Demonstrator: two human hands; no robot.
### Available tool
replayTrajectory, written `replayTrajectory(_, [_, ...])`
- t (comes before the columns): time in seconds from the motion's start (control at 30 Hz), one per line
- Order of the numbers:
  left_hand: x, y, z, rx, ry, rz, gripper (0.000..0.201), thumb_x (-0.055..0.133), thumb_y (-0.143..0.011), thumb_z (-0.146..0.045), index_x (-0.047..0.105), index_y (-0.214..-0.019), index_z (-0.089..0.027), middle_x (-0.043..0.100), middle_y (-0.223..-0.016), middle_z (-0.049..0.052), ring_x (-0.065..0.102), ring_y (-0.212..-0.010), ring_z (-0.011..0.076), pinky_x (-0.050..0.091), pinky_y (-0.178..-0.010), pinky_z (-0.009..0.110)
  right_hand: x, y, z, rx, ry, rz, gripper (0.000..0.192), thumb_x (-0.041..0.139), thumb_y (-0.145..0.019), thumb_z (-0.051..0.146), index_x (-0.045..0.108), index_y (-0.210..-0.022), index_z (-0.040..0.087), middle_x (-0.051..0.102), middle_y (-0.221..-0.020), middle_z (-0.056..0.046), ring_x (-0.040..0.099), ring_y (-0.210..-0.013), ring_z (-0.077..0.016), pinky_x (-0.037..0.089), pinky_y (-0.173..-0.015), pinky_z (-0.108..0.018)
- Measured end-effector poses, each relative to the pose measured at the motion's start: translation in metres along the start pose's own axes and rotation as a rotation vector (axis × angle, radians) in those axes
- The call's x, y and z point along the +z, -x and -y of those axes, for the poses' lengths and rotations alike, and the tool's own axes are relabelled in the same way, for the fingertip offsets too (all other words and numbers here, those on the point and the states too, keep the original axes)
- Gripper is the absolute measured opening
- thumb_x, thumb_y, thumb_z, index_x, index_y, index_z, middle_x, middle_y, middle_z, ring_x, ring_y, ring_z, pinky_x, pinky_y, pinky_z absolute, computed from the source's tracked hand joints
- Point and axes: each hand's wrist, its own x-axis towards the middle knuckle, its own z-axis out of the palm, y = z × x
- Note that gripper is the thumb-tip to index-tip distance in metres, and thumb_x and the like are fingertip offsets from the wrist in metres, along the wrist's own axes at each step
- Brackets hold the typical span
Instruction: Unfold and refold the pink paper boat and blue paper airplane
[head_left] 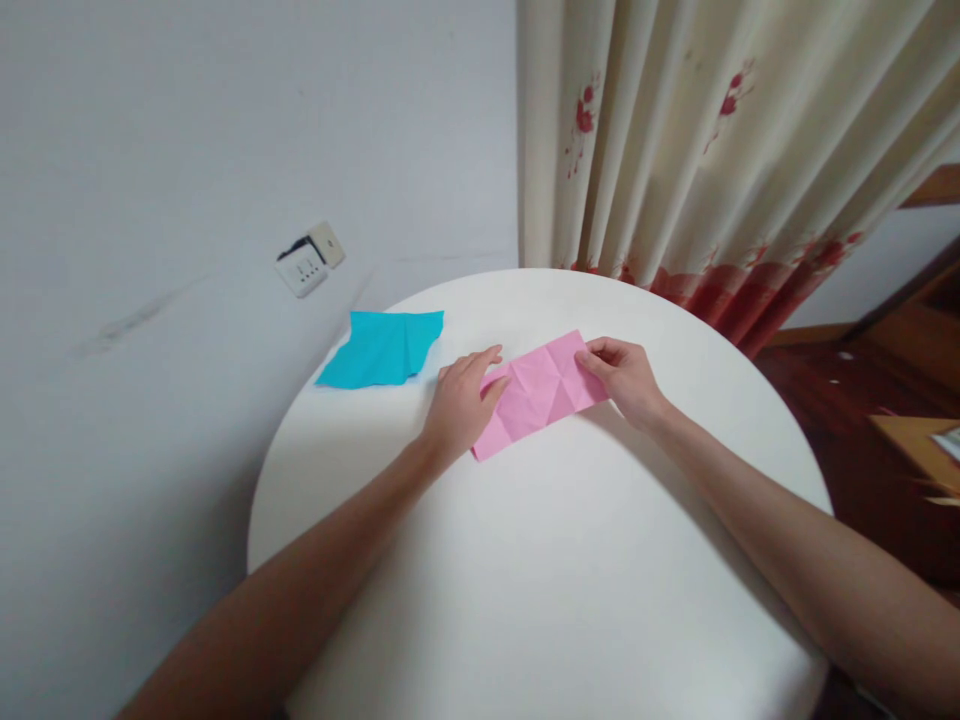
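A creased strip of folded pink paper [541,388] slants over the table between my two hands, its right end the higher one in view. My right hand [622,375] pinches that right end, thumb on the front face and fingers behind. At the left end is my left hand [463,400], its thumb laid over the paper and its fingers stretched past the upper edge. The palm hides part of that end. Diamond and triangle creases mark the paper's middle.
A sheet of creased blue paper [379,350] lies on the round white table [525,590] near its left rim. Beyond the table are a wall with a socket [301,268] and a cream curtain [660,150] with red flowers. Dark reddish floor [825,385] shows at right.
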Motion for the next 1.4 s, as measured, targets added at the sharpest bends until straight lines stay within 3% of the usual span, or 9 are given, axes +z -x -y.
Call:
replayTrajectory(0.2, [-0.004, -0.003, 0.003, -0.150, 0.418, 0.238, 0.026, 0.062, -0.089, -0.039, 0.076, -0.095, -0.018, 0.078, -0.094, 0.005, 0.072, -0.085, 0.0227, 0.054, -0.074, 0.030, 0.006, 0.009, 0.007, 0.037, 0.001, 0.107, 0.039, 0.077, -0.071, 0.054, 0.066, -0.076, 0.017, 0.065, -0.069, -0.002, 0.053, -0.058, -0.0120, 0.041, -0.052, -0.025])
replayTrajectory(0.43, [-0.005, -0.005, 0.005, -0.275, 0.634, 0.275, 0.028, 0.065, -0.085, -0.043, 0.073, -0.080, -0.016, 0.076, -0.083, 0.005, 0.070, -0.076, 0.0208, 0.050, -0.062, 0.026, 0.006, 0.012, 0.012, 0.119, -0.012, 0.263, 0.040, 0.080, -0.070, 0.052, 0.068, -0.081, 0.015, 0.069, -0.073, -0.003, 0.058, -0.060, -0.0134, 0.044, -0.055, -0.026])
replayTrajectory(0.6, [-0.002, -0.006, 0.009, -0.219, 0.528, 0.200, 0.030, 0.058, -0.090, -0.033, 0.068, -0.112, -0.016, 0.074, -0.088, 0.005, 0.069, -0.079, 0.0196, 0.054, -0.070, 0.029, 0.006, 0.009, 0.010, 0.115, -0.033, 0.204, 0.039, 0.078, -0.072, 0.042, 0.069, -0.099, 0.016, 0.071, -0.073, -0.003, 0.060, -0.060, -0.0145, 0.047, -0.057, -0.027])
replayTrajectory(0.73, [0.002, 0.000, 0.001, 0.036, 0.238, 0.015, 0.037, 0.063, -0.087, -0.028, 0.061, -0.123, -0.018, 0.065, -0.121, 0.011, 0.061, -0.113, 0.0233, 0.048, -0.102, 0.039, 0.006, 0.007, 0.006, 0.133, 0.056, 0.064, 0.039, 0.071, -0.073, 0.030, 0.066, -0.109, 0.016, 0.063, -0.060, 0.002, 0.051, -0.049, -0.0107, 0.040, -0.047, -0.022])
replayTrajectory(0.83, [0.006, 0.010, -0.013, 0.159, 0.159, 0.089, 0.055, 0.075, -0.079, -0.038, 0.056, -0.128, -0.019, 0.054, -0.138, 0.014, 0.049, -0.133, 0.0281, 0.038, -0.114, 0.043, 0.007, 0.007, 0.001, 0.168, 0.098, 0.027, 0.044, 0.065, -0.074, 0.023, 0.063, -0.117, 0.015, 0.064, -0.062, 0.002, 0.052, -0.048, -0.0109, 0.041, -0.046, -0.022])
replayTrajectory(0.97, [0.009, 0.021, -0.025, 0.151, 0.088, 0.279, 0.087, 0.080, -0.073, -0.039, 0.039, -0.148, -0.023, 0.035, -0.158, 0.013, 0.036, -0.144, 0.0318, 0.031, -0.120, 0.046, 0.009, 0.008, -0.005, 0.190, 0.139, 0.039, 0.046, 0.060, -0.076, 0.020, 0.061, -0.121, 0.016, 0.066, -0.066, 0.000, 0.053, -0.049, -0.0112, 0.040, -0.044, -0.021])
replayTrajectory(1.13, [0.007, 0.018, -0.023, 0.083, 0.110, 0.352, 0.068, 0.062, -0.085, -0.028, 0.040, -0.149, -0.017, 0.042, -0.154, 0.013, 0.041, -0.142, 0.0278, 0.031, -0.121, 0.041, 0.012, 0.010, -0.004, 0.225, 0.170, 0.038, 0.037, 0.058, -0.083, 0.022, 0.061, -0.119, 0.016, 0.064, -0.065, 0.000, 0.052, -0.048, -0.0110, 0.040, -0.042, -0.021])
replayTrajectory(1.27, [0.010, 0.019, -0.024, 0.110, 0.068, 0.363, 0.086, 0.070, -0.080, -0.041, 0.033, -0.153, -0.016, 0.037, -0.158, 0.016, 0.035, -0.146, 0.0338, 0.029, -0.122, 0.047, 0.016, 0.011, -0.003, 0.243, 0.116, 0.052, 0.033, 0.060, -0.087, 0.028, 0.061, -0.117, 0.017, 0.064, -0.066, 0.000, 0.053, -0.047, -0.0115, 0.041, -0.041, -0.022])
replayTrajectory(1.4, [0.018, 0.023, -0.023, 0.148, 0.044, 0.334, 0.079, 0.065, -0.081, -0.028, 0.033, -0.153, -0.019, 0.042, -0.155, 0.013, 0.039, -0.144, 0.0299, 0.029, -0.122, 0.044, 0.017, 0.012, -0.003, 0.216, 0.090, 0.088, 0.036, 0.061, -0.089, 0.040, 0.060, -0.118, 0.017, 0.065, -0.065, -0.002, 0.056, -0.047, -0.0133, 0.041, -0.042, -0.023])
